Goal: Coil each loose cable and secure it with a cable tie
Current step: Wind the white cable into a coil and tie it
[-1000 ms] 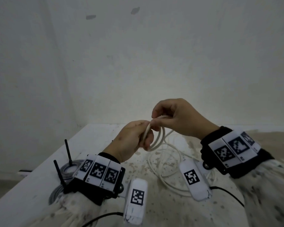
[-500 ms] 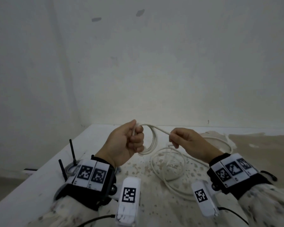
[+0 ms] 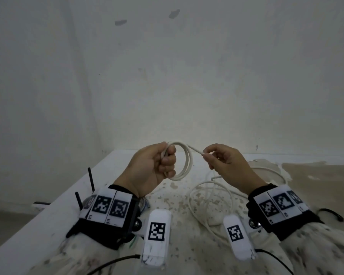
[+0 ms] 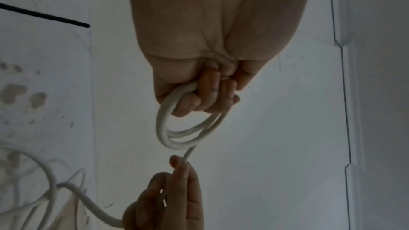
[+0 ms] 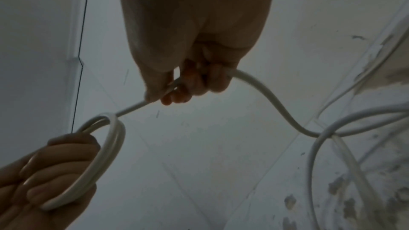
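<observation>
Behind the left wrist band, most of a grey cable is hidden; only a small curved bit peeks out. Two black sticks stand up near the left edge of the tabletop, and what they belong to is hard to tell. The far end of the white cable cannot be found, because its loose part runs under the right arm and off to the side. No cable tie can be made out for sure. A thin black loop lies by the right sleeve, too small to name.

The white cable is thin, smooth and round. Part of it is wound into a few small rings, held up in the air above the tabletop. The left hand has its grip closed around those rings, with the fingers curled through them. From the rings a short straight piece goes across to the right hand. That hand pinches the cable between thumb and fingertips, so its grip is closed on it too. Past the right hand the cable drops down in a bend and lies in big loose loops on the spotty tabletop.
</observation>
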